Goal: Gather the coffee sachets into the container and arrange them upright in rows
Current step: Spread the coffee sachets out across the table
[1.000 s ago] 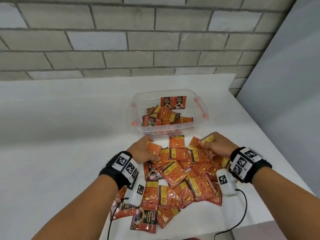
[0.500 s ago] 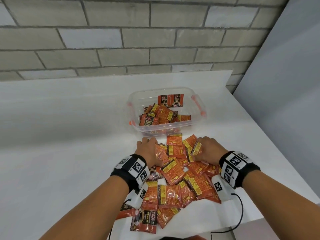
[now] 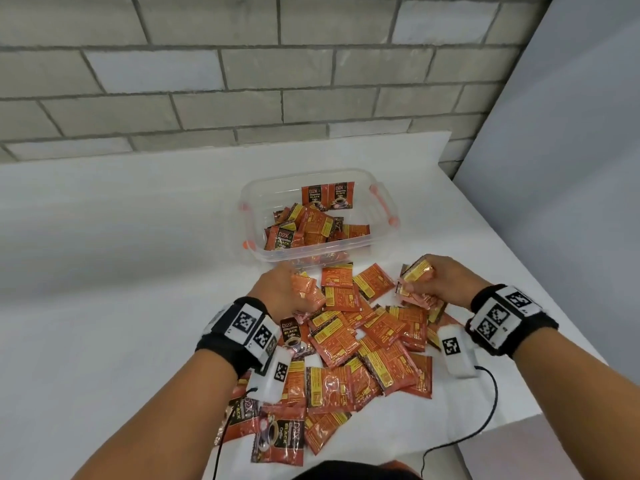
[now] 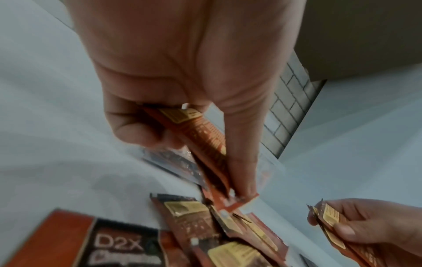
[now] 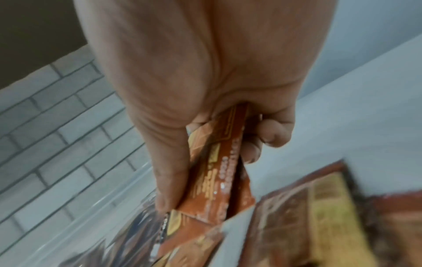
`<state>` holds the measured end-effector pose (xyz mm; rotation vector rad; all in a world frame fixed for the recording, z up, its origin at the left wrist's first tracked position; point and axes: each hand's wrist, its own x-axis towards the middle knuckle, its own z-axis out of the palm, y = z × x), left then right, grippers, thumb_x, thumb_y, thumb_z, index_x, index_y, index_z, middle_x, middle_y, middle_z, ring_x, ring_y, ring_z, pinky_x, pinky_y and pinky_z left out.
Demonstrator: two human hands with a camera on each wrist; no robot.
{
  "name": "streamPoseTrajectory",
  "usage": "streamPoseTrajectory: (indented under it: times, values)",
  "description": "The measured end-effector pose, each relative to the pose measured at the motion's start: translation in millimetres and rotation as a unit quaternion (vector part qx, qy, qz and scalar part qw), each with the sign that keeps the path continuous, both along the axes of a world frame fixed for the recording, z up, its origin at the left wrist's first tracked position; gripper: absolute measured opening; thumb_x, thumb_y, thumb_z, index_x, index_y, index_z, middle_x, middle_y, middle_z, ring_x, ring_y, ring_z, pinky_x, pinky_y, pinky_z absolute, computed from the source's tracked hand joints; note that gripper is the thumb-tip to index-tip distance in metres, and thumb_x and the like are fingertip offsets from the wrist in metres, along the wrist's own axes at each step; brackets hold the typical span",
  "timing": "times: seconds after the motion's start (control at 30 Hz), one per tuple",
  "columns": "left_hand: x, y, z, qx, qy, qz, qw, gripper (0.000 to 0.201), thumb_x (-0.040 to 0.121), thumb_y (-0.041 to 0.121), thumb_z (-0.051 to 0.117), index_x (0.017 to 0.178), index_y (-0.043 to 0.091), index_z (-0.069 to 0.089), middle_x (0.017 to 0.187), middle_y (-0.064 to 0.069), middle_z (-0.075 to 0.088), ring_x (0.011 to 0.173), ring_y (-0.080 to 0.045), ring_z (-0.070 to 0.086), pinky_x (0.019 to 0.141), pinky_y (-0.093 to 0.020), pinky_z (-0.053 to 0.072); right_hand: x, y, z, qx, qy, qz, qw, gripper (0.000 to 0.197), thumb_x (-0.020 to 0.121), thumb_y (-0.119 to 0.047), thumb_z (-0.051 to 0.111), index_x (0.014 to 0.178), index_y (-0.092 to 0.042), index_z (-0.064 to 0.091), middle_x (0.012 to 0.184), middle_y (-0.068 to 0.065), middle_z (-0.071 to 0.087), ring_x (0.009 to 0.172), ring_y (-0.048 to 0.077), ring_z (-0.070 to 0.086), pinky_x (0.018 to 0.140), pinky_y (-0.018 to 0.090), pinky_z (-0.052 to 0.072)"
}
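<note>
A heap of orange and black coffee sachets (image 3: pixel 360 344) covers the white table in front of me. The clear plastic container (image 3: pixel 388 206) with orange clips stands just beyond it, with several sachets inside, two of them upright against its far wall (image 3: pixel 327 196). My left hand (image 3: pixel 280 289) pinches a small bunch of sachets (image 4: pixel 203 140) between thumb and fingers at the heap's left far edge. My right hand (image 3: pixel 440 282) grips another bunch (image 5: pixel 219 173) at the heap's right far edge, near the container's front wall.
A grey brick wall (image 3: pixel 242 81) runs behind the table. A plain grey panel (image 3: pixel 571 168) closes the right side, close to the table's right edge (image 3: pixel 554 323). Bare white tabletop (image 3: pixel 104 271) lies to the left. Sensor cables (image 3: pixel 485 420) trail from both wrists.
Both hands have closed on sachets from the heap and lifted a little off it, the right hand shifting out to the right. The head view has tilted slightly.
</note>
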<state>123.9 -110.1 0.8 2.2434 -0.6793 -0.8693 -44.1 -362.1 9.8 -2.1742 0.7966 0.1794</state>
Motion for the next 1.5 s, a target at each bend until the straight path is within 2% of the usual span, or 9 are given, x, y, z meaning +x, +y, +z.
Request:
streamPoseTrajectory:
  times: [0.1,0.23,0.33,0.57,0.8,0.93,1.1,1.37,1.5]
  values:
    - [-11,-11,0,-0.003,0.008,-0.052,0.999,0.069,0.069,0.022,0.085,0.123,0.022,0.042,0.108,0.002,0.063,0.088,-0.01,0.059,0.065,-0.018,0.044,-19,-13,0,0.0,0.019,-0.019,1.0,0.027,0.077,-0.024,0.077,0.095,-0.012,0.061,0.089,0.0,0.068,0.086,0.018,0.064,0.068,0.025,0.045]
    - [-29,-33,-5,0.048,-0.038,-0.143,0.988,0.083,0.07,0.026,0.084,0.14,0.021,0.042,0.135,-0.004,0.053,0.119,-0.021,0.051,0.095,-0.028,0.043,-29,-18,-14,-0.019,0.075,-0.019,0.997,0.033,0.076,-0.032,0.077,0.098,-0.016,0.059,0.095,0.001,0.067,0.093,0.021,0.063,0.075,0.029,0.047]
    - [-35,-40,-8,0.087,-0.07,-0.176,0.978,0.088,0.071,0.029,0.083,0.145,0.021,0.037,0.145,-0.009,0.042,0.131,-0.024,0.042,0.104,-0.029,0.035,-26,-10,-21,-0.068,0.127,-0.008,0.99,0.058,0.077,-0.045,0.073,0.121,-0.013,0.052,0.12,0.005,0.061,0.106,0.023,0.058,0.091,0.032,0.046]
    - [-39,-40,-16,0.114,-0.112,-0.154,0.975,0.085,0.069,0.036,0.084,0.142,0.026,0.04,0.137,-0.008,0.044,0.126,-0.026,0.041,0.104,-0.04,0.038,-20,-4,-26,-0.156,0.151,-0.014,0.976,0.065,0.075,-0.053,0.071,0.12,-0.011,0.051,0.115,0.012,0.056,0.104,0.026,0.055,0.087,0.035,0.048]
    - [-45,-36,-20,0.09,-0.096,-0.086,0.988,0.08,0.066,0.029,0.087,0.134,0.024,0.044,0.127,-0.008,0.042,0.117,-0.027,0.046,0.098,-0.041,0.044,-22,-3,-24,-0.109,0.13,-0.032,0.985,0.055,0.072,-0.05,0.076,0.107,-0.018,0.049,0.098,0.001,0.063,0.09,0.02,0.061,0.084,0.038,0.05]
    - [-46,-36,-22,0.096,-0.106,-0.088,0.986,0.079,0.066,0.03,0.086,0.133,0.024,0.045,0.127,-0.008,0.045,0.118,-0.026,0.045,0.099,-0.041,0.042,-24,-2,-18,-0.086,0.046,-0.073,0.993,0.045,0.079,-0.036,0.074,0.109,-0.014,0.05,0.089,-0.002,0.061,0.076,0.013,0.058,0.062,0.025,0.044]
    - [-44,-36,-20,0.099,-0.111,-0.086,0.985,0.079,0.066,0.031,0.086,0.132,0.022,0.045,0.126,-0.007,0.051,0.115,-0.026,0.05,0.098,-0.04,0.042,-31,-6,-9,-0.128,-0.03,-0.095,0.987,0.038,0.085,-0.027,0.069,0.11,-0.004,0.052,0.101,0.012,0.062,0.083,0.022,0.055,0.067,0.028,0.04]
    - [-33,-37,-17,0.071,-0.095,-0.065,0.991,0.077,0.066,0.022,0.086,0.132,0.021,0.047,0.133,-0.01,0.044,0.113,-0.026,0.051,0.093,-0.032,0.042,-31,22,8,-0.218,-0.081,-0.034,0.972,0.037,0.088,-0.028,0.065,0.114,-0.005,0.052,0.099,0.007,0.051,0.085,0.018,0.049,0.071,0.027,0.036]
    - [-29,-34,-18,0.055,-0.103,-0.072,0.991,0.077,0.065,0.025,0.087,0.132,0.021,0.048,0.136,-0.009,0.047,0.118,-0.026,0.05,0.098,-0.035,0.042,-31,66,31,-0.136,-0.037,0.122,0.982,0.035,0.085,-0.037,0.067,0.111,-0.022,0.049,0.098,-0.002,0.066,0.078,0.013,0.061,0.068,0.031,0.051]
